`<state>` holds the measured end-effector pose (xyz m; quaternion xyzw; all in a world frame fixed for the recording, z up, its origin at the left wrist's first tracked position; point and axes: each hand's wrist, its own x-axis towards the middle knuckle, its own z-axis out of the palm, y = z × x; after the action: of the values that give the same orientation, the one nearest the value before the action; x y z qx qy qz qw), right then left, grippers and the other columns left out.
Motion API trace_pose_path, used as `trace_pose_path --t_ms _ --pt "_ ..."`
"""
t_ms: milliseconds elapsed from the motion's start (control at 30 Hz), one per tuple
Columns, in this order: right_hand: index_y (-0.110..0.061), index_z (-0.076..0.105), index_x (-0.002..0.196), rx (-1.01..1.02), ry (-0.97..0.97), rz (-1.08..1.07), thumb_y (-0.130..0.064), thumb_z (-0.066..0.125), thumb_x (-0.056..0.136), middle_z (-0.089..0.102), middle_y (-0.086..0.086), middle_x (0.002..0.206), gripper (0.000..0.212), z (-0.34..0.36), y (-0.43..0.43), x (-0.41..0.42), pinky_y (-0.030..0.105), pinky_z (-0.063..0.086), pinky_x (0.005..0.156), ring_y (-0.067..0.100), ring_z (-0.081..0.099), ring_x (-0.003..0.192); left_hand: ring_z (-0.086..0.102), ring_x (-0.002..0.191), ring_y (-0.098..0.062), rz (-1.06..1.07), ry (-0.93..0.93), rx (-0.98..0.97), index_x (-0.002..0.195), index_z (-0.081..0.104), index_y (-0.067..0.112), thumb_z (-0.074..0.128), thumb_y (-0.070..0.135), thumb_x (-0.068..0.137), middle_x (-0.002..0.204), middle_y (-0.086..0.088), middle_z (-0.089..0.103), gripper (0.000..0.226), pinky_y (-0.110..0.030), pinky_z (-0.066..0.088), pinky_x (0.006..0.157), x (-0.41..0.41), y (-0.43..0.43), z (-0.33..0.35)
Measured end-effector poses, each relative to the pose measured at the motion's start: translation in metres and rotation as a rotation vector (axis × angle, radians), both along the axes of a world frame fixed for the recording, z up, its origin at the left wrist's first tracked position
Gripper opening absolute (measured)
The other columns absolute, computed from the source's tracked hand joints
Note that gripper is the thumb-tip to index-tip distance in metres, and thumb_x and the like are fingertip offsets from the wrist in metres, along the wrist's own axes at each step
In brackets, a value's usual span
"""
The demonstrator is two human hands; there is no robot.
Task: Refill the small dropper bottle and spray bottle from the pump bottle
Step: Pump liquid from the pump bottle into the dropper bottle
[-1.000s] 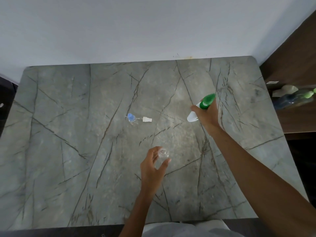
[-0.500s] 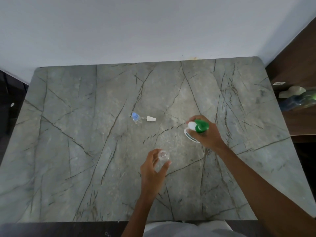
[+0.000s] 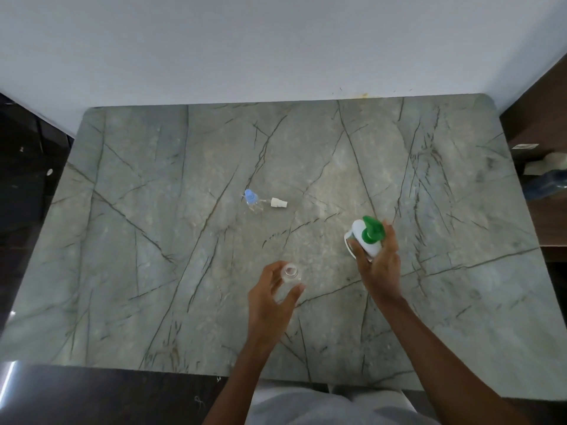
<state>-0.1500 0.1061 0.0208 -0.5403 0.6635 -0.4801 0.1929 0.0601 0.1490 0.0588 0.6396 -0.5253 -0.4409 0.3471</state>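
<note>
The white, green-topped pump bottle is gripped by the right hand right of centre, the open-mouthed small clear bottle is held just beside it in the left hand, and a blue-capped dropper bottle and white nozzle are seen farther back on the marble table.

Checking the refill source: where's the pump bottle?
Head view, right of centre: pump bottle in the right hand, beside the clear bottle the left hand holds.

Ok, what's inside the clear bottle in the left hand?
The clear bottle is uncapped and looks empty at its open mouth. The left hand wraps its body, hiding any liquid lower down.
</note>
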Motion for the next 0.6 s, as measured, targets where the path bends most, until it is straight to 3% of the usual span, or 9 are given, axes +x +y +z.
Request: trace_pose_path --t_ms 67,200,367,433,533,600 --pt "-0.026 0.024 0.134 -0.034 0.026 -0.017 -0.005 0.073 0.078 0.054 0.009 0.108 0.077 0.001 -0.003 -0.003 0.001 0.041 0.075 0.006 0.053 0.088 0.065 0.104 -0.005 -0.006 0.001 -0.014 0.115 0.060 0.019 0.080 0.014 0.078 0.109 0.010 0.069 0.043 -0.021 0.052 0.093 -0.001 0.001 0.004" --pt "-0.025 0.025 0.136 -0.007 0.002 0.000 -0.015 0.072 0.081 0.049 0.001 0.117 0.073 0.009 -0.008 -0.018 0.026 0.054 0.068 0.016 0.061 0.087 0.065 0.104 -0.002 -0.010 -0.014 -0.061 0.118 0.060 0.020 0.079 0.014 0.079 0.110 0.014 0.067 0.044 -0.019 0.051 0.092 -0.004 -0.001 0.012" --pt "-0.030 0.033 0.132 0.082 -0.014 0.207 -0.024 0.078 0.073 0.064 -0.001 0.099 0.075 0.044 0.009 -0.018 0.021 0.055 0.054 0.008 0.066 0.072 0.062 0.111 -0.005 -0.031 -0.042 -0.084 0.125 0.059 0.021 0.076 0.022 0.083 0.117 0.014 0.066 0.046 -0.028 0.051 0.096 -0.004 -0.005 0.015" --pt "-0.042 0.033 0.130 0.141 -0.038 0.327 -0.026 0.080 0.071 0.065 -0.006 0.094 0.077 0.062 0.019 -0.013 0.016 0.052 0.050 0.004 0.067 0.069 0.060 0.114 -0.005 -0.039 -0.037 -0.086 0.128 0.057 0.020 0.075 0.023 0.084 0.120 0.012 0.065 0.047 -0.030 0.051 0.098 -0.004 -0.008 0.016" --pt "-0.060 0.030 0.123 0.261 -0.081 0.484 -0.030 0.081 0.069 0.061 -0.018 0.091 0.080 0.086 0.029 -0.004 0.012 0.051 0.052 -0.002 0.065 0.074 0.059 0.115 -0.006 -0.075 -0.045 -0.088 0.130 0.055 0.021 0.072 0.027 0.086 0.123 0.011 0.063 0.048 -0.032 0.052 0.098 -0.001 -0.012 0.018" --pt "-0.056 0.029 0.127 0.294 0.009 0.565 -0.039 0.078 0.071 0.063 -0.018 0.092 0.077 0.096 0.031 0.001 0.015 0.052 0.056 0.003 0.065 0.071 0.058 0.116 -0.006 -0.106 -0.052 -0.099 0.131 0.054 0.023 0.070 0.033 0.085 0.125 0.011 0.062 0.049 -0.030 0.052 0.097 0.001 -0.013 0.021"
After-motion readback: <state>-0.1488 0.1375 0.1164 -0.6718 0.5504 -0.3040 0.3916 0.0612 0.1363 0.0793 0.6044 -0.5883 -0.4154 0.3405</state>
